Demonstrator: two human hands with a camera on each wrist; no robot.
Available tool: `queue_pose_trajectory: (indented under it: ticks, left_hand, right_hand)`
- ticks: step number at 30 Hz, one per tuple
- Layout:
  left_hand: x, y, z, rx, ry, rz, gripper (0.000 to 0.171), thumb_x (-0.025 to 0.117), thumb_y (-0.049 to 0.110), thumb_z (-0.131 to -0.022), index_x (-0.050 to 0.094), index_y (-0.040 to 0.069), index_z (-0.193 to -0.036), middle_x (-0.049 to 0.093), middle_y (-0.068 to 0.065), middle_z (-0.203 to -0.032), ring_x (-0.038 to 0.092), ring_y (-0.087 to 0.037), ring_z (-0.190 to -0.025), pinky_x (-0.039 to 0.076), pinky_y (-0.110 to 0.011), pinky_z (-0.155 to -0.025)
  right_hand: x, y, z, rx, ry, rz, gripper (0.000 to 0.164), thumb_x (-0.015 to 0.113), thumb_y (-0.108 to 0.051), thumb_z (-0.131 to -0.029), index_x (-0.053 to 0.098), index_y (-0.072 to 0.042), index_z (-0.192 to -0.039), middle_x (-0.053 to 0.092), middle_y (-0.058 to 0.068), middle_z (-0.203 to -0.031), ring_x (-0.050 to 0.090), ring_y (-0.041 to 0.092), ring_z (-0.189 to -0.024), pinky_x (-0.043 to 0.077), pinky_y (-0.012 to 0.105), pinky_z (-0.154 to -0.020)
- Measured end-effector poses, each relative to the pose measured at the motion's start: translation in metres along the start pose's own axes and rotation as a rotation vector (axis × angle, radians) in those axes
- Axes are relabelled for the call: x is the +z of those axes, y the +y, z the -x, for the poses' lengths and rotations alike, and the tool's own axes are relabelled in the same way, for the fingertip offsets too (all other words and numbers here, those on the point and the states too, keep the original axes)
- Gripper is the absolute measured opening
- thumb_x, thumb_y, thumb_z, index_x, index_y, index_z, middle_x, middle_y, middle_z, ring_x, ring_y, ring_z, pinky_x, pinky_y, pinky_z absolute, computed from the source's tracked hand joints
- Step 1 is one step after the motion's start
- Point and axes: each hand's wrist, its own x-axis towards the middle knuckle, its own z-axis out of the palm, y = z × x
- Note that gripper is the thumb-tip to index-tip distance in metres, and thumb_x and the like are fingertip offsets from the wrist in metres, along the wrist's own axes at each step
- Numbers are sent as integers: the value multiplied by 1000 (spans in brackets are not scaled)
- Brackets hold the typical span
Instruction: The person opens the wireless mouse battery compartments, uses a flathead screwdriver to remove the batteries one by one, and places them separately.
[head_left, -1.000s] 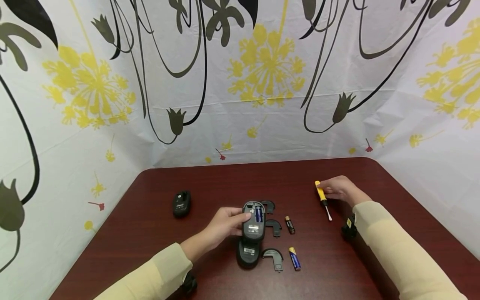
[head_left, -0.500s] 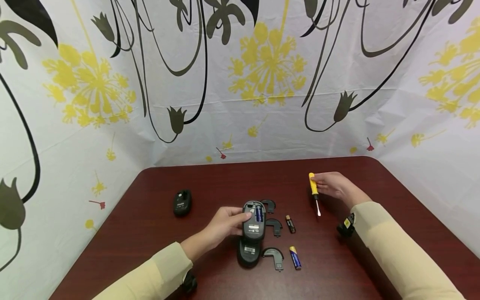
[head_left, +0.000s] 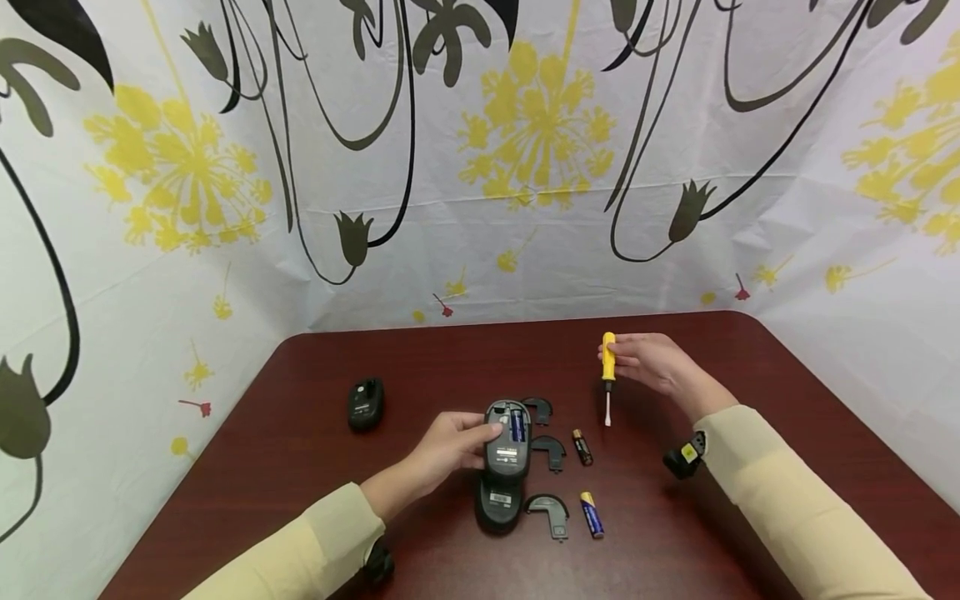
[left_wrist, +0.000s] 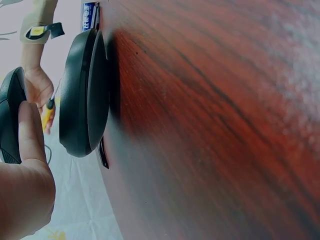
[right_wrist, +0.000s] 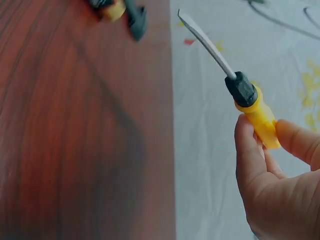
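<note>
My left hand [head_left: 441,447] grips a black computer mouse [head_left: 507,460], underside up, its battery compartment uncovered with a blue battery [head_left: 517,425] inside. In the left wrist view the fingers lie along the side of this mouse [left_wrist: 10,120]. Partly hidden below it, a second upturned mouse [head_left: 497,507] lies on the table. Over the table's far right part, my right hand [head_left: 654,363] pinches a screwdriver [head_left: 608,360] by its yellow handle, tip pointing down. The right wrist view shows thumb and fingers around the handle, with the metal shaft free.
Three dark curved battery covers [head_left: 551,515] lie in a column right of the mice. Beside them are a black battery [head_left: 582,447] and a blue-and-yellow battery [head_left: 592,515]. Another upturned mouse [head_left: 365,405] sits farther left. Patterned white cloth [head_left: 480,275] hangs behind the table [head_left: 315,483].
My right hand has moved left with the screwdriver, whose shaft has swung from slanting to nearly vertical. The left hand and its mouse have stayed put.
</note>
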Motion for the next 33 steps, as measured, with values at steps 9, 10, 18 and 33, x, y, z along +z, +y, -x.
queue_pose_trajectory:
  ticks: [9, 10, 18, 33]
  left_hand:
    - [1, 0, 1, 4, -2, 19, 42, 64, 20, -95, 60, -9, -124, 69, -18, -104, 69, -22, -86, 57, -38, -78]
    - [1, 0, 1, 3, 0, 18, 42, 64, 20, -95, 60, -9, -124, 69, -18, -104, 69, -22, -86, 57, -37, -77]
    - [1, 0, 1, 5, -4, 12, 43, 64, 20, -95, 59, -11, -124, 69, -19, -103, 69, -21, -86, 57, -37, -77]
    - [3, -1, 1, 2, -15, 13, 42, 63, 19, -96, 58, -12, -124, 69, -19, -103, 69, -19, -84, 57, -36, -77]
  right_hand:
    - [38, -18, 16, -80, 37, -44, 57, 54, -10, -100, 26, 11, -146, 67, -1, -99, 64, 16, -105, 50, 32, -93]
    - [42, -20, 18, -90, 45, -46, 56, 54, -10, -100, 29, 12, -145, 67, -1, -99, 64, 16, -105, 51, 32, -92]
    - [68, -29, 35, -159, 59, -98, 49, 58, -10, -98, 40, 11, -138, 70, 0, -97, 67, 17, -101, 53, 30, -87]
    - [100, -27, 50, -402, 105, -45, 44, 65, -15, -95, 50, 8, -130, 68, 9, -111, 65, 22, -106, 53, 33, -88]
